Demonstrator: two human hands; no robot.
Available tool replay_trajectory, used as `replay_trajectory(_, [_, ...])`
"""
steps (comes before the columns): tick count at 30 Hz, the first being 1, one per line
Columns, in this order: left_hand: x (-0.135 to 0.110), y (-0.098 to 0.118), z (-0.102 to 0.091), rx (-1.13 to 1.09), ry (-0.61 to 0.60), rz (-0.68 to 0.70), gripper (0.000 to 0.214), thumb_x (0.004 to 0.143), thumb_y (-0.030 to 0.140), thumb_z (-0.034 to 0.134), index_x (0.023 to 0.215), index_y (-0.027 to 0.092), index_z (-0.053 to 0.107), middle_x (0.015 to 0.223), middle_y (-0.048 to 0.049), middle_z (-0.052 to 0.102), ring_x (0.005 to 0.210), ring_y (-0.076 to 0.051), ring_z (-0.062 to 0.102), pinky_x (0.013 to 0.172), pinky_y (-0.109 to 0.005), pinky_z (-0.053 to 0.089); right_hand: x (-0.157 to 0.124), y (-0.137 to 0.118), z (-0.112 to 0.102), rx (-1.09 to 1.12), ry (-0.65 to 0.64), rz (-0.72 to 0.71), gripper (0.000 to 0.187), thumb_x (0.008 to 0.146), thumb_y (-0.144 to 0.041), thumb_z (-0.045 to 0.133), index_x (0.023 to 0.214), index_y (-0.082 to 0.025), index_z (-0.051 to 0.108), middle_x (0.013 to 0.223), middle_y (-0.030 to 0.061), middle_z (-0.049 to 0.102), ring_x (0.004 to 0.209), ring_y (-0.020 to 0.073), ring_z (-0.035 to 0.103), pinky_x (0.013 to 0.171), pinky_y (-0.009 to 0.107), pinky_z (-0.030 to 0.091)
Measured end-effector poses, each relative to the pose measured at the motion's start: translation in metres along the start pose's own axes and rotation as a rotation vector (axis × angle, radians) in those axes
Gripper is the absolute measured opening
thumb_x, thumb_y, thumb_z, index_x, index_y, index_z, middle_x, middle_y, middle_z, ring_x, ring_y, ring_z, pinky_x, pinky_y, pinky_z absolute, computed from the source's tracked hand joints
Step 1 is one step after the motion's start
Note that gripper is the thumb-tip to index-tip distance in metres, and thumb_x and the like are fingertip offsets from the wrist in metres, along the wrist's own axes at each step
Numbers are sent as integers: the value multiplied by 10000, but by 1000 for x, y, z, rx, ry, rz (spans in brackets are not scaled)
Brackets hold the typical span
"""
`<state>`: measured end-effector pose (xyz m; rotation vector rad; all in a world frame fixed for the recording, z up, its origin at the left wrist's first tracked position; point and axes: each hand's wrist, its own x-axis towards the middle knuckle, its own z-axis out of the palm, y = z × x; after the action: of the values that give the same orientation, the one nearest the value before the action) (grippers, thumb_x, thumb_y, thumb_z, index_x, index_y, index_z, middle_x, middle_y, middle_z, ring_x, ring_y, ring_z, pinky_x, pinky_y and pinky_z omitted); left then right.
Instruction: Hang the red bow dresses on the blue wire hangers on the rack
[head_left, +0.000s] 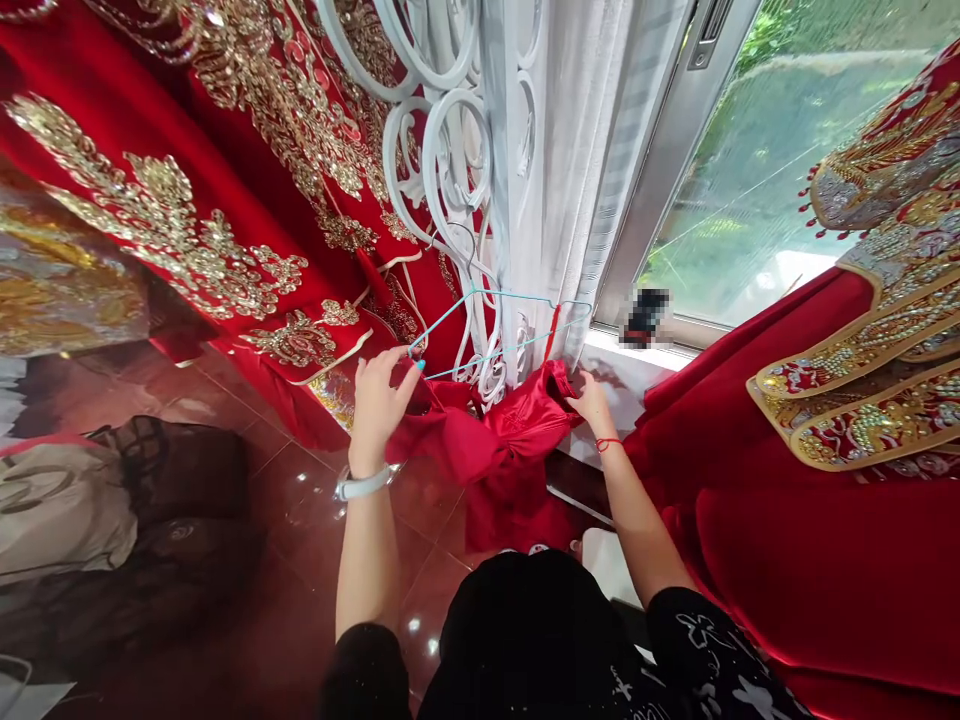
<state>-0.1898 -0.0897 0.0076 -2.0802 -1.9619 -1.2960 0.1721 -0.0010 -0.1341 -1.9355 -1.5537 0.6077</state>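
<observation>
A red satin dress point(517, 425) with a gathered bow at its front hangs from a thin light-blue clothes hanger point(510, 296). The hanger's hook rests by the white scrollwork. My left hand point(381, 402) is closed at the hanger's left end, thumb and fingers pinching it next to the dress. My right hand point(591, 404) pinches the dress's upper edge on the right side. A thin red strap point(552, 333) loops over the right part of the hanger. Exactly what lies between my left fingertips is partly hidden.
White metal scrollwork point(459, 150) stands ahead, beside a window frame point(651, 160). Red gowns with gold embroidery point(217, 250) hang left; a beaded red garment point(862, 400) hangs right. Dark bags point(180, 480) sit on the tiled floor point(300, 520). A blurred-out object point(646, 318) is on the sill.
</observation>
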Motion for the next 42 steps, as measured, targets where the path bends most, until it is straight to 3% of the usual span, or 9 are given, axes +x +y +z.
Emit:
replay_trajectory(3, [10,-5,13,29,45,-63,221,972,379,521,1024,235,681,1044,-86,732,1019,-279,640,1088,-471,371,3,17,-12,174,-89,137,64,727,-153,669,783,-186,667,765,94,734,911,265,733,916,378,553])
replay_trajectory(6, [10,-11,19,34,61,-63,229,974,399,516,997,237,675,1039,-82,730,1001,-275,627,1078,-464,350,3,24,-35,312,-126,169,220,807,-269,617,602,-225,553,589,68,660,692,246,721,752,380,603])
replay_trajectory(10, [10,-14,19,-5,52,-50,227,957,419,528,964,247,676,1016,-70,728,1004,-275,622,1079,-469,333,2,19,-70,651,-138,66,253,867,-438,588,752,-223,652,824,87,772,767,214,751,765,384,639])
replay_trajectory(14, [13,-14,23,-33,72,-61,226,938,421,541,944,242,679,1008,-68,726,1012,-277,614,1086,-484,324,0,-4,-89,1070,-17,-177,359,649,-486,849,867,-212,770,847,54,799,792,225,768,766,410,653])
replay_trajectory(17, [13,-15,26,-49,74,-69,231,931,425,543,925,240,682,1005,-64,729,1016,-274,610,1096,-496,318,1,-22,-99,998,137,-242,392,575,-475,916,826,-195,804,735,31,788,742,235,764,706,399,654])
replay_trajectory(23, [14,-15,30,-89,47,-83,233,923,426,546,905,244,691,1010,-65,737,1055,-277,607,1086,-489,332,15,-32,-121,804,261,-356,356,681,-459,877,921,-199,829,922,41,828,880,238,783,869,416,652])
replay_trajectory(32, [16,-15,38,-136,17,-86,229,920,426,563,899,246,703,1020,-67,744,1062,-276,608,1064,-476,357,21,-93,-141,565,34,-577,278,740,-468,828,838,-207,836,769,27,784,798,229,743,731,340,610])
replay_trajectory(38, [6,-15,33,-105,27,-82,213,941,410,557,936,252,700,997,-58,723,1035,-273,609,1057,-479,362,11,-115,-140,302,65,-769,128,814,-325,699,774,-239,784,802,30,763,795,213,679,826,375,551])
replay_trajectory(42, [4,-12,26,-76,31,-77,229,964,413,531,967,247,688,1005,-62,705,1026,-263,611,1084,-489,370,-11,-115,-128,233,230,-778,242,772,-229,679,1006,-243,741,1073,62,734,1051,276,660,1029,484,496])
